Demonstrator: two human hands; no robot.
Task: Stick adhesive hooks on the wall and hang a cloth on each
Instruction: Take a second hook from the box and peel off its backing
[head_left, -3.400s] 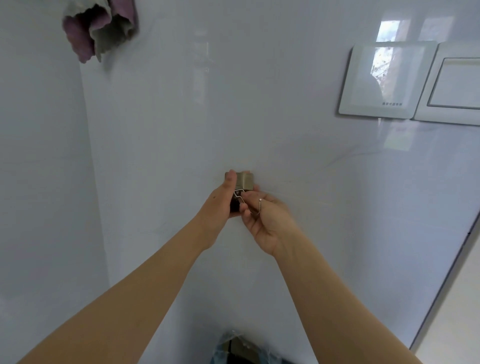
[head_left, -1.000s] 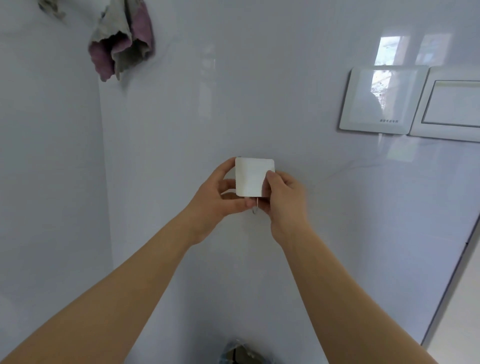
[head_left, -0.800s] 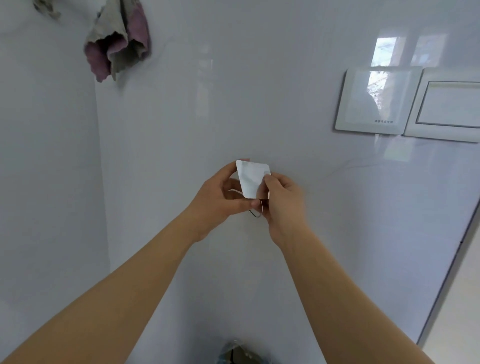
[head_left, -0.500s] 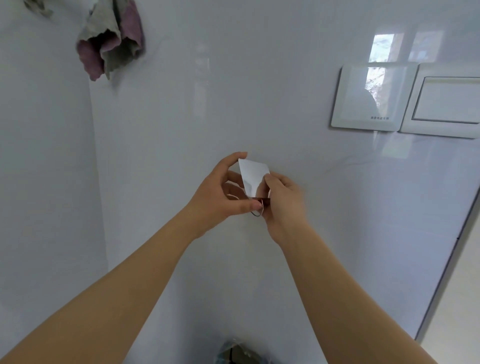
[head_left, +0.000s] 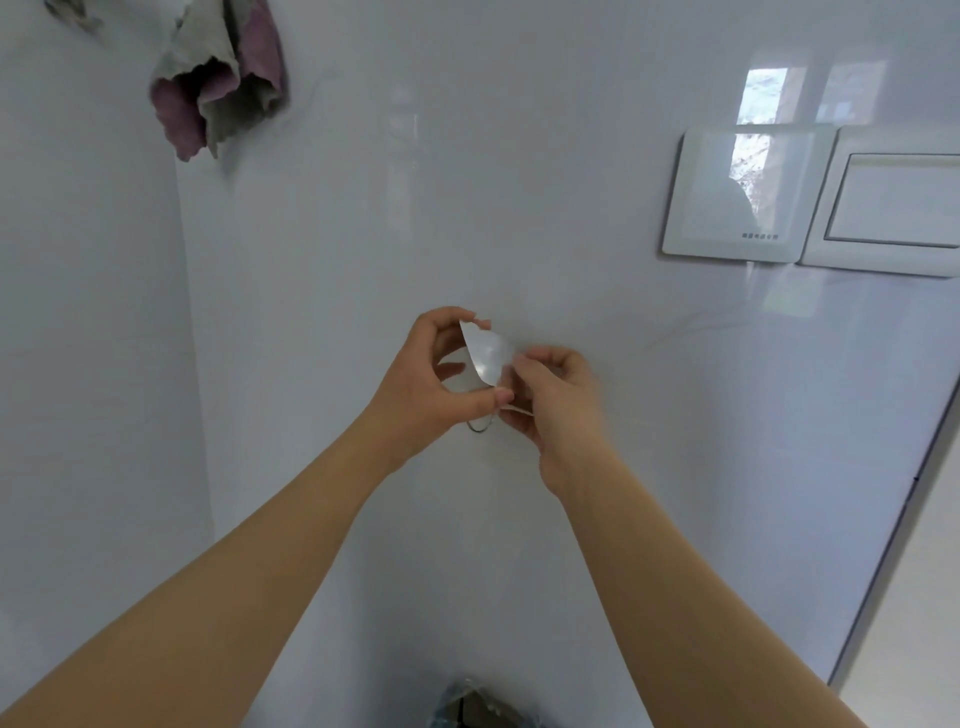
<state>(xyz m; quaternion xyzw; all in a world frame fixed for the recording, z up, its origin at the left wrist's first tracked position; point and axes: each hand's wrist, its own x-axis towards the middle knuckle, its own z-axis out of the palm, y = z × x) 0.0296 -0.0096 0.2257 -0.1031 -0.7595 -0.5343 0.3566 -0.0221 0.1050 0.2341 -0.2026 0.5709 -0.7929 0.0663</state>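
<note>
left hand (head_left: 431, 379): up in front of the wall, fingers curled. The thumb tip pinches the adhesive hook (head_left: 479, 426) against the fingers behind it, and the index fingertip sits right at the top corner of the backing sheet (head_left: 485, 353).

right hand (head_left: 558, 400): just beside the left one, nearly touching it. Its fingers are bent in and grip the right edge of the backing sheet. Exactly which fingers have it I can't tell, that bit is kinda blurry.

adhesive hook: held between the two hands, close to the wall, and I can't tell if it touches it. Only the little metal wire loop really shows, poking out under the left thumb. The pad is mostly hidden by fingers.

backing sheet: whitish, shiny, bent into a pointy curved shape, standing up between the hands.

cloth (head_left: 218, 78): grey and mauve, bunched, hanging high up on the wall near the corner, well apart from the hands. Whatever holds it is out of frame.

wall (head_left: 467, 182): glossy white panel, with a window reflection at upper right.

switch plate (head_left: 737, 197): white, on the wall up and right of the hands.

second plate (head_left: 888, 213): right beside it, cut off by the frame edge.

crinkly packet (head_left: 478, 709): at the bottom edge, below the forearms, only partly in view.
</note>
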